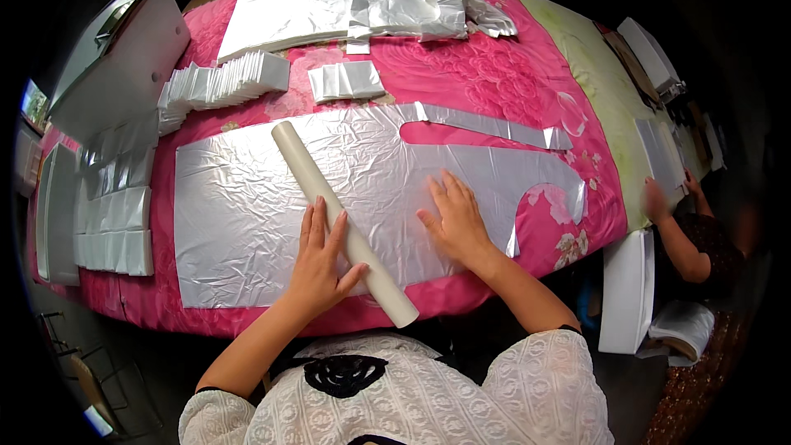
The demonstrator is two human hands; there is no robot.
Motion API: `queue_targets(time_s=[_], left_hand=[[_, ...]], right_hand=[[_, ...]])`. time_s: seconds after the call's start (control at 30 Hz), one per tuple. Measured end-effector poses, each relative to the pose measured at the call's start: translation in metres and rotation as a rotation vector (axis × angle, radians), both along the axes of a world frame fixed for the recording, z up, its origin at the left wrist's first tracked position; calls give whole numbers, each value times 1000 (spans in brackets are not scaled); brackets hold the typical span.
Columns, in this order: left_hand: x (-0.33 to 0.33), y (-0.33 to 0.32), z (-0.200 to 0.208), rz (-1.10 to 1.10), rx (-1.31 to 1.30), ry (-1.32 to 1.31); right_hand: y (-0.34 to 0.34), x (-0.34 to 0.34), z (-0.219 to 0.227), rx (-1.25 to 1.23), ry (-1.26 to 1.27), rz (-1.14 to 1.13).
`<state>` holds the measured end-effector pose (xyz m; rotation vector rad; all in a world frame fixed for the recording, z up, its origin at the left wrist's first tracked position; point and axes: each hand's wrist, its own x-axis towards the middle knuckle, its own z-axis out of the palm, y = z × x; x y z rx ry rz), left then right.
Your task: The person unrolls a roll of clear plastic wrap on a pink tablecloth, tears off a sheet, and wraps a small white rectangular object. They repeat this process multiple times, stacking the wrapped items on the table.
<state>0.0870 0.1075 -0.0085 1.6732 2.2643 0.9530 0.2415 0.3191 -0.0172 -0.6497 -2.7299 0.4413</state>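
Note:
A silvery translucent plastic apron [239, 222] lies flat and creased in front of me, its cut-out neck strap pointing right. Across it rests a cream-coloured tube [298, 161], slanting from far left to near right, its near end over the apron's edge. My left hand [324, 254] is on the tube's near half, fingers stretched and spread, not wrapped round it. To the right of the tube, my right hand [453, 218] lies open on the apron with its fingers apart. Neither hand grips anything.
A pink flowered cloth [461, 74] covers the table. More stacked plastic aprons [288, 12] lie at the back. A row of folded packets [222, 86], a small packet pile [346, 81] and white boxes [136, 66] stand left. Another person's arm [685, 249] is at the right.

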Motion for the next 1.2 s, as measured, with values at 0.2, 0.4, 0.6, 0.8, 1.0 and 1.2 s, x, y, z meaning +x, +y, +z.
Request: queue_targets(time_s=[0.2,0.4,0.6,0.8,1.0,1.2], left_hand=[[8,26,-2,-44,-85,120],[12,28,3,-151,-114,103],[18,31,-9,-151,50,-33],[19,41,-8,-214,11,16],[22,46,2,-218,-34,74],[24,47,3,-202,-39,50]], right_hand=[[160,20,-24,13,-269,-737],[223,18,-27,47,-230,-622],[175,-8,-20,246,110,-459],[-4,12,-4,-62,-130,197],[88,80,-21,83,-93,-246],[174,176,-13,109,-337,-1028]])
